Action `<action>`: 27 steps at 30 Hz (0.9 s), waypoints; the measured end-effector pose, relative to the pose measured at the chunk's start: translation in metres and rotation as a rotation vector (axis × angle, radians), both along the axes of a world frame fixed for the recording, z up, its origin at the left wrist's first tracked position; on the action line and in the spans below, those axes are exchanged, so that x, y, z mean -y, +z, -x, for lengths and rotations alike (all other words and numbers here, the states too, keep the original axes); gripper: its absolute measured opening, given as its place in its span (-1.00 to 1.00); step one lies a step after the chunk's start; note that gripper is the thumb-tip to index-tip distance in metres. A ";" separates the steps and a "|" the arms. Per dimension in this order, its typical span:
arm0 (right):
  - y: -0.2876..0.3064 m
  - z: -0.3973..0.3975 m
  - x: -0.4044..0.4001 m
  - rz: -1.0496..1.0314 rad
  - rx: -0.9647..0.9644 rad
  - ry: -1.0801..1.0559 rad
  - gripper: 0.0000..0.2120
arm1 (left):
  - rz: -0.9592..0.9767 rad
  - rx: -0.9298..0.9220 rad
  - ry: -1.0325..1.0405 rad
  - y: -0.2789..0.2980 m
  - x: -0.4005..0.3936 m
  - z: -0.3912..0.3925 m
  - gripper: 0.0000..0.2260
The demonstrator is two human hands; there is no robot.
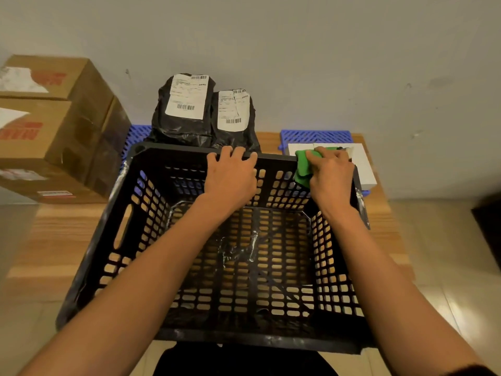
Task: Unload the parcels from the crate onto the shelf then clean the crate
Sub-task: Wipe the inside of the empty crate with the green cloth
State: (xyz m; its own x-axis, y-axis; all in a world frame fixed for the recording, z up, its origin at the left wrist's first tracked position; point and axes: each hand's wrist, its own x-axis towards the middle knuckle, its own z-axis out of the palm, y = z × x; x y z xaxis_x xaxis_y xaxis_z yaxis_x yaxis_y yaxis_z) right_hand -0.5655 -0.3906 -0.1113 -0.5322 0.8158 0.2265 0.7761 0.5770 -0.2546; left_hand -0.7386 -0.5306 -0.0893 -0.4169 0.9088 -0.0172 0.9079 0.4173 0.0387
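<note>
The black crate (217,253) is sitting at the tabletop's (54,240) near edge. The left hand (230,177) is gripping its far rim with curled fingers; the right hand (330,175) is pressing a green cloth (302,169) on the far right corner, fingers curled around it.

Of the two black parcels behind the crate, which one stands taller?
The left black parcel stands taller: its top and label reach higher than those of the right black parcel beside it.
</note>
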 end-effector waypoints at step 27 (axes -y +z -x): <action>0.038 -0.060 -0.018 0.173 0.000 -0.066 -0.65 | 0.092 0.062 0.144 0.004 -0.005 -0.032 -0.42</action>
